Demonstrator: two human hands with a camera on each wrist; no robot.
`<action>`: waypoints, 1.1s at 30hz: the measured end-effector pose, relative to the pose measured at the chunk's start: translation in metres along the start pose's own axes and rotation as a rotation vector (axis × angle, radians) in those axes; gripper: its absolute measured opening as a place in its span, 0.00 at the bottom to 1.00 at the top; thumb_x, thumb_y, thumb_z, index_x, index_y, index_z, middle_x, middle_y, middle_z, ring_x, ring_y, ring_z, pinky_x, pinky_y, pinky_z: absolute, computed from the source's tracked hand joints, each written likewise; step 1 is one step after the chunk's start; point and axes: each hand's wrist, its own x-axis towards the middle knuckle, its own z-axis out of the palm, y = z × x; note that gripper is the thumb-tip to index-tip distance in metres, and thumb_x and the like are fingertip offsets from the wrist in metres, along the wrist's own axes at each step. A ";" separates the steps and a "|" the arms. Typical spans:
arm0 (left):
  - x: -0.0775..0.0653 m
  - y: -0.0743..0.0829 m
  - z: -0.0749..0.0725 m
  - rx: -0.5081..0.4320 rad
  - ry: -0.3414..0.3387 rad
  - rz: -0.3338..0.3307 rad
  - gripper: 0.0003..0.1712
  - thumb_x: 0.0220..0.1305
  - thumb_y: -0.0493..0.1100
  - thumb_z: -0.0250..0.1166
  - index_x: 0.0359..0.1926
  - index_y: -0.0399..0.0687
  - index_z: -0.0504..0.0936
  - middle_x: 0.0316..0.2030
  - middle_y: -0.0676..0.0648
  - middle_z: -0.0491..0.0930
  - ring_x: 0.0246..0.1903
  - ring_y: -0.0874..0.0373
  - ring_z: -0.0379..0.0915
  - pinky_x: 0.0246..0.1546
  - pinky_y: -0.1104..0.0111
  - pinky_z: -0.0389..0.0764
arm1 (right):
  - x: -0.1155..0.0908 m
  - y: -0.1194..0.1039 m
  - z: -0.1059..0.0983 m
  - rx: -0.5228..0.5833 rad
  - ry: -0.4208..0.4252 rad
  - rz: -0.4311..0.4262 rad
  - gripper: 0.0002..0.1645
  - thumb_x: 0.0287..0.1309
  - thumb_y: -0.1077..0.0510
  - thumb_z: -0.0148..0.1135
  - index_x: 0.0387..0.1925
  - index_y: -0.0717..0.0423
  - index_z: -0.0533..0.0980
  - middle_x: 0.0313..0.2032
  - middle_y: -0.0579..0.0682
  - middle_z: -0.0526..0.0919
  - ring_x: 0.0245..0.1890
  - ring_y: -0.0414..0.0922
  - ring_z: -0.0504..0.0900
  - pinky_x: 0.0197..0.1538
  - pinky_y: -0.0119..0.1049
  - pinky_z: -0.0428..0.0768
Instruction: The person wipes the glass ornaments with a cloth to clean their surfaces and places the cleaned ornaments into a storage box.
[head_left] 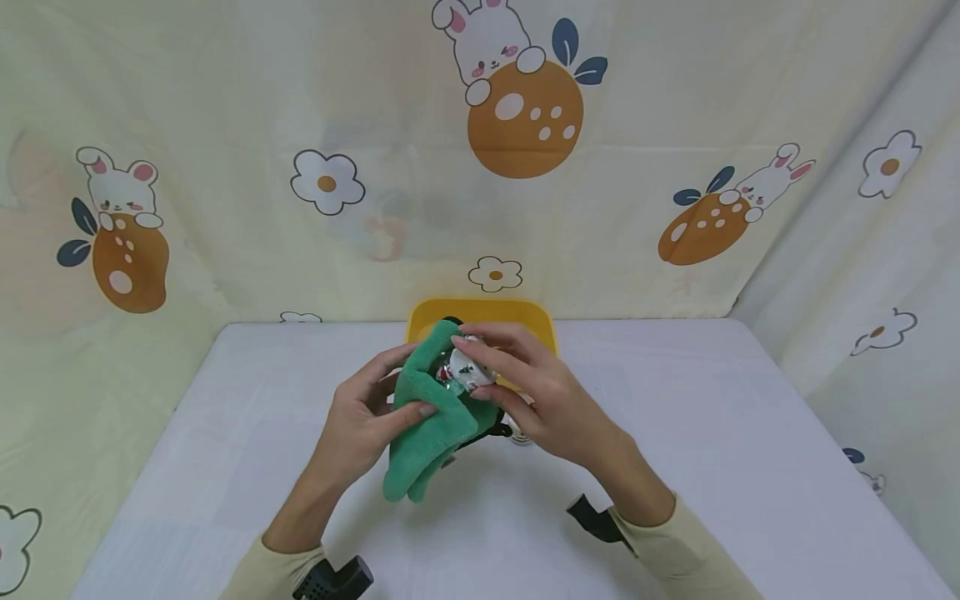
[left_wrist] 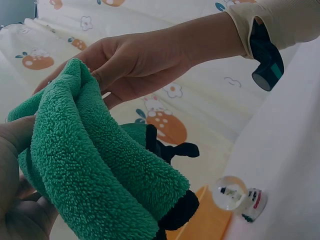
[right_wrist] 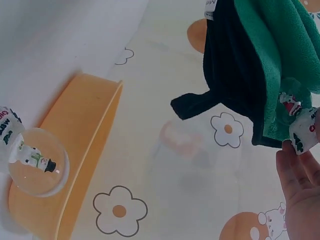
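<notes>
A green plush cloth (head_left: 423,433) with a black backing and loop is gripped by my left hand (head_left: 360,421), its thumb pressed on the green side. My right hand (head_left: 551,400) pinches a small snow globe (right_wrist: 302,132) by its white printed base. The globe's clear ball, with a red and white figure inside, lies against the green pile in the right wrist view. In the left wrist view the cloth (left_wrist: 85,160) hides this globe. Another snow globe (right_wrist: 37,160), with a snowman inside, stands on the table behind the hands.
A yellow bin (head_left: 480,310) stands at the table's back edge, behind the hands and beside the standing globe. The table (head_left: 652,417) has a white cover. Behind it hangs a cream curtain (head_left: 247,233) printed with rabbits and flowers. Black cameras (head_left: 333,577) sit at both wrists.
</notes>
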 end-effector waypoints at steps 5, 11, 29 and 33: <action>0.000 0.000 -0.001 -0.007 -0.003 0.006 0.37 0.60 0.26 0.70 0.70 0.42 0.70 0.63 0.41 0.75 0.57 0.45 0.79 0.50 0.62 0.85 | 0.000 0.001 0.001 -0.002 -0.001 0.009 0.28 0.69 0.56 0.60 0.69 0.58 0.72 0.65 0.57 0.69 0.63 0.50 0.74 0.60 0.32 0.81; 0.000 -0.001 -0.001 -0.017 0.001 0.022 0.37 0.60 0.26 0.70 0.69 0.41 0.71 0.62 0.40 0.75 0.56 0.46 0.80 0.49 0.62 0.86 | 0.000 0.003 -0.001 0.002 -0.008 -0.001 0.34 0.59 0.68 0.69 0.67 0.56 0.73 0.65 0.56 0.72 0.65 0.50 0.72 0.60 0.31 0.80; -0.004 -0.001 -0.002 -0.081 0.039 0.070 0.33 0.62 0.29 0.70 0.68 0.37 0.71 0.60 0.44 0.77 0.56 0.51 0.80 0.53 0.62 0.84 | -0.007 0.007 0.002 0.088 0.048 0.050 0.32 0.50 0.62 0.79 0.58 0.55 0.78 0.56 0.51 0.80 0.57 0.47 0.80 0.58 0.37 0.83; -0.004 -0.002 -0.002 -0.078 0.040 0.056 0.33 0.63 0.30 0.70 0.68 0.38 0.71 0.60 0.44 0.77 0.56 0.52 0.80 0.53 0.63 0.84 | -0.008 0.007 0.003 0.067 0.051 0.037 0.29 0.54 0.54 0.77 0.57 0.56 0.78 0.54 0.51 0.80 0.56 0.47 0.80 0.59 0.33 0.81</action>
